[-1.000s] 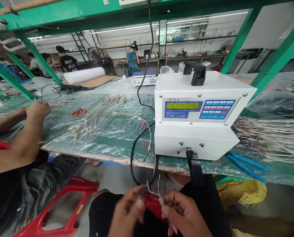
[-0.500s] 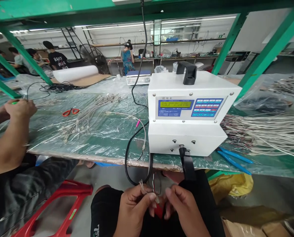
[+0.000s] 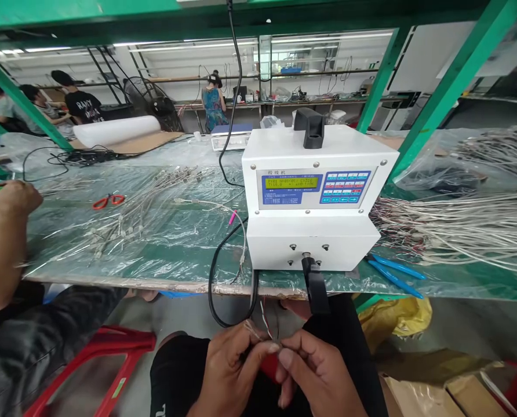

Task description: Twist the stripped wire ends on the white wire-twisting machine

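Over my lap, my left hand (image 3: pixel 236 365) pinches a cable whose thin loose wires (image 3: pixel 265 319), white, red and dark, stick up between my hands. A pale frayed bundle also pokes out above the left forefinger. My right hand (image 3: pixel 313 368) is closed with thumb and forefinger against the same spot, fingertips touching those of the left. The exact grip point is covered by the thumbs. In front of both hands stands a white machine (image 3: pixel 313 243) with a lit display, keypad and a black attachment (image 3: pixel 315 286) jutting from its front.
Blue-handled pliers (image 3: pixel 397 275) and a pile of grey cables (image 3: pixel 467 226) lie right of the machine. To the left are more cables (image 3: pixel 132 214), orange-handled cutters (image 3: pixel 108 201) and a black cord (image 3: pixel 217 260). A co-worker's arm (image 3: pixel 2 243) is at far left, near a red stool (image 3: pixel 106 359).
My right hand has come in to the left hand and now meets it at the cable's wires. The whole view has shifted, with the machine appearing further left.
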`<act>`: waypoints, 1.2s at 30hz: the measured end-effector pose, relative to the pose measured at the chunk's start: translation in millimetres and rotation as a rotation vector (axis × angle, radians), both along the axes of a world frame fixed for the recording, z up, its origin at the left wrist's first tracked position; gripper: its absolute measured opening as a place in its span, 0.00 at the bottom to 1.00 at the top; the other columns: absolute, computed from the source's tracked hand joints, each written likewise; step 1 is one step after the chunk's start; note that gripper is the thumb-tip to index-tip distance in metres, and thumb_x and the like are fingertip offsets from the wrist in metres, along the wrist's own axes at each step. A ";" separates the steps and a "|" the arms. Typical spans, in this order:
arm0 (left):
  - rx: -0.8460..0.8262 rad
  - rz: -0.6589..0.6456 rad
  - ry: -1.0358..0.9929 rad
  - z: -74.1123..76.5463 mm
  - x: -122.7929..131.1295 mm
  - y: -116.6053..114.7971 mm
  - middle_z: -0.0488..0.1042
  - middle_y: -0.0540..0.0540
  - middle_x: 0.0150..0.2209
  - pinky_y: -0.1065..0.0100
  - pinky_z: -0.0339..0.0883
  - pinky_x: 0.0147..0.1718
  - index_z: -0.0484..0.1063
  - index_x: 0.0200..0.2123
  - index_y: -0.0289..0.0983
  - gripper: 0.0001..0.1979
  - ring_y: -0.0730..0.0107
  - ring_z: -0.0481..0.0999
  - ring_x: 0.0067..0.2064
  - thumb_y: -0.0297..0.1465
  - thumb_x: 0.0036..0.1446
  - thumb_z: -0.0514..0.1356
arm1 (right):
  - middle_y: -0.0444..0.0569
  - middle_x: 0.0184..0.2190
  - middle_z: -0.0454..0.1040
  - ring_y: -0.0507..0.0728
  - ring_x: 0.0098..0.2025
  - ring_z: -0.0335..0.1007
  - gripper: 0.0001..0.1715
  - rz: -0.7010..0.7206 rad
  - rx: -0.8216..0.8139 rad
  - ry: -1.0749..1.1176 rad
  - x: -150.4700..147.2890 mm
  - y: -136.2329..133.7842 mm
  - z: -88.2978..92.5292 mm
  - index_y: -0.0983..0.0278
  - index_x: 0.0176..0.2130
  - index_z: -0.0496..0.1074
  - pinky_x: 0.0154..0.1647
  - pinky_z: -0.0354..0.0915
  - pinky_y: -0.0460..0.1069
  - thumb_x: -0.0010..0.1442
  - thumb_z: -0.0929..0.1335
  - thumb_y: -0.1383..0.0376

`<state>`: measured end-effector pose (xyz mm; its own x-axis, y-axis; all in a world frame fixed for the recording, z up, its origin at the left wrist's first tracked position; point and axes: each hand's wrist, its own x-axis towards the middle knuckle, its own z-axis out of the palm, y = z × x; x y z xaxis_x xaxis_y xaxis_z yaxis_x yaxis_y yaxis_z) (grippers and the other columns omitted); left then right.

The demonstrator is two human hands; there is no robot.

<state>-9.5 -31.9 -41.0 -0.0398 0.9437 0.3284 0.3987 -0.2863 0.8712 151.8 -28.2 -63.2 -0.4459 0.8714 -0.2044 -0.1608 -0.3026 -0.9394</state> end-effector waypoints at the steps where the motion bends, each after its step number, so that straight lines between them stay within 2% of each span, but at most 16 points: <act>1: -0.006 -0.080 0.028 1.1 -6.5 1.6 0.76 0.47 0.21 0.71 0.63 0.27 0.79 0.24 0.38 0.09 0.69 0.74 0.24 0.25 0.57 0.65 | 0.43 0.23 0.72 0.48 0.19 0.71 0.23 0.015 -0.035 0.029 -0.9 -0.9 -2.6 0.67 0.33 0.71 0.22 0.64 0.42 0.63 0.68 0.48; 3: -0.089 -0.158 -0.100 0.7 -19.4 4.4 0.75 0.46 0.20 0.70 0.62 0.27 0.79 0.23 0.37 0.09 0.68 0.73 0.23 0.25 0.54 0.67 | 0.43 0.21 0.73 0.48 0.18 0.71 0.23 0.014 -0.133 0.132 -1.5 -2.0 -5.9 0.67 0.31 0.70 0.19 0.63 0.40 0.60 0.71 0.50; 5: -0.164 -0.107 -0.378 -4.0 -30.6 6.1 0.71 0.49 0.16 0.69 0.60 0.24 0.76 0.20 0.37 0.11 0.70 0.68 0.20 0.29 0.53 0.69 | 0.42 0.20 0.73 0.46 0.15 0.68 0.23 -0.033 -0.221 0.245 -0.8 -2.1 -6.8 0.67 0.29 0.69 0.16 0.59 0.39 0.57 0.74 0.51; 7: -0.149 0.012 -0.625 -11.7 -37.9 5.9 0.64 0.54 0.15 0.70 0.58 0.23 0.71 0.20 0.39 0.15 0.73 0.63 0.18 0.35 0.58 0.65 | 0.40 0.19 0.72 0.43 0.13 0.62 0.25 -0.097 -0.264 0.319 0.6 -1.1 -6.7 0.66 0.27 0.67 0.13 0.54 0.37 0.56 0.74 0.50; 9: -0.101 0.176 -0.747 -19.0 -38.1 2.8 0.61 0.56 0.17 0.72 0.59 0.23 0.66 0.21 0.39 0.17 0.75 0.62 0.19 0.36 0.61 0.62 | 0.40 0.20 0.71 0.41 0.12 0.57 0.25 -0.133 -0.283 0.366 1.5 0.4 -6.9 0.66 0.26 0.66 0.11 0.51 0.37 0.56 0.74 0.49; 11: -0.141 0.364 -0.804 -22.1 -28.5 -3.4 0.63 0.56 0.18 0.75 0.61 0.25 0.68 0.23 0.38 0.14 0.77 0.63 0.21 0.36 0.59 0.64 | 0.41 0.20 0.72 0.41 0.13 0.58 0.24 -0.155 -0.293 0.403 0.8 1.9 -8.1 0.66 0.26 0.68 0.12 0.53 0.37 0.56 0.75 0.51; 12: -0.202 0.406 -0.801 -21.3 -20.2 -7.2 0.66 0.55 0.19 0.75 0.61 0.25 0.72 0.27 0.38 0.11 0.77 0.65 0.21 0.36 0.56 0.67 | 0.42 0.21 0.73 0.42 0.14 0.60 0.23 -0.164 -0.292 0.414 -0.2 2.4 -9.0 0.66 0.26 0.69 0.13 0.55 0.38 0.55 0.75 0.51; 14: -0.343 0.338 -0.798 -14.8 0.5 -14.2 0.71 0.53 0.22 0.74 0.64 0.24 0.78 0.36 0.38 0.13 0.76 0.68 0.22 0.38 0.50 0.71 | 0.43 0.23 0.75 0.43 0.16 0.63 0.20 -0.179 -0.276 0.423 -2.9 2.4 -10.2 0.66 0.28 0.73 0.16 0.58 0.38 0.55 0.76 0.52; 16: -0.443 0.152 -0.850 -3.9 20.4 -17.3 0.72 0.51 0.25 0.72 0.66 0.23 0.80 0.43 0.38 0.21 0.74 0.70 0.22 0.40 0.46 0.73 | 0.43 0.24 0.76 0.44 0.18 0.66 0.17 -0.183 -0.243 0.411 -5.6 0.7 -9.7 0.65 0.29 0.75 0.19 0.61 0.39 0.55 0.76 0.54; 18: -0.452 0.069 -0.923 6.9 33.2 -15.8 0.70 0.51 0.26 0.72 0.66 0.21 0.81 0.38 0.37 0.18 0.74 0.69 0.22 0.40 0.44 0.73 | 0.43 0.24 0.77 0.45 0.21 0.68 0.14 -0.187 -0.198 0.379 -8.0 -2.4 -7.1 0.64 0.30 0.77 0.23 0.64 0.40 0.54 0.77 0.56; 20: -0.403 0.083 -0.927 13.8 37.1 -11.6 0.67 0.51 0.24 0.74 0.64 0.20 0.79 0.27 0.35 0.12 0.76 0.66 0.21 0.39 0.47 0.73 | 0.43 0.24 0.76 0.47 0.25 0.70 0.13 -0.212 -0.145 0.333 -10.5 -5.8 -4.0 0.64 0.29 0.79 0.29 0.66 0.42 0.54 0.77 0.57; 23: -0.396 0.092 -0.934 14.6 32.8 -6.0 0.64 0.52 0.21 0.74 0.61 0.21 0.71 0.17 0.34 0.17 0.77 0.64 0.21 0.36 0.50 0.71 | 0.45 0.25 0.75 0.50 0.30 0.71 0.17 -0.244 -0.103 0.272 -15.0 -7.6 -3.5 0.65 0.27 0.78 0.35 0.68 0.45 0.54 0.77 0.54; 28: -0.497 0.134 -0.980 4.1 25.0 -2.5 0.60 0.54 0.18 0.77 0.54 0.23 0.76 0.22 0.33 0.15 0.79 0.54 0.22 0.39 0.51 0.70 | 0.46 0.26 0.73 0.53 0.27 0.69 0.23 -0.275 -0.151 0.108 -14.0 7.0 -16.0 0.64 0.28 0.69 0.29 0.68 0.48 0.60 0.69 0.47; 30: -0.499 0.153 -0.975 2.0 24.8 -1.6 0.60 0.54 0.18 0.76 0.53 0.24 0.76 0.21 0.33 0.16 0.78 0.52 0.23 0.39 0.51 0.70 | 0.46 0.25 0.72 0.54 0.28 0.69 0.23 -0.306 -0.083 -0.034 -8.0 14.4 -17.7 0.63 0.27 0.69 0.32 0.68 0.49 0.61 0.68 0.48; 33: -0.459 0.156 -0.979 2.7 26.8 -0.9 0.63 0.52 0.20 0.75 0.57 0.26 0.74 0.19 0.34 0.16 0.76 0.57 0.24 0.38 0.51 0.70 | 0.46 0.23 0.72 0.57 0.31 0.69 0.22 -0.294 0.052 -0.214 1.7 18.3 -10.4 0.62 0.23 0.73 0.40 0.67 0.50 0.58 0.71 0.49; 36: -0.367 0.150 -0.917 2.0 28.9 -2.0 0.67 0.51 0.22 0.73 0.60 0.30 0.74 0.18 0.35 0.15 0.74 0.63 0.26 0.35 0.51 0.70 | 0.51 0.36 0.79 0.62 0.42 0.73 0.19 -0.186 0.145 -0.257 6.4 13.2 0.6 0.59 0.39 0.79 0.48 0.67 0.52 0.60 0.69 0.48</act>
<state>19.4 -33.8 -39.0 -0.2590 0.9449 -0.2003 -0.4625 0.0607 0.8845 158.2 -15.0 -62.7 -0.2269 0.9612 -0.1570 0.0464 -0.1504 -0.9875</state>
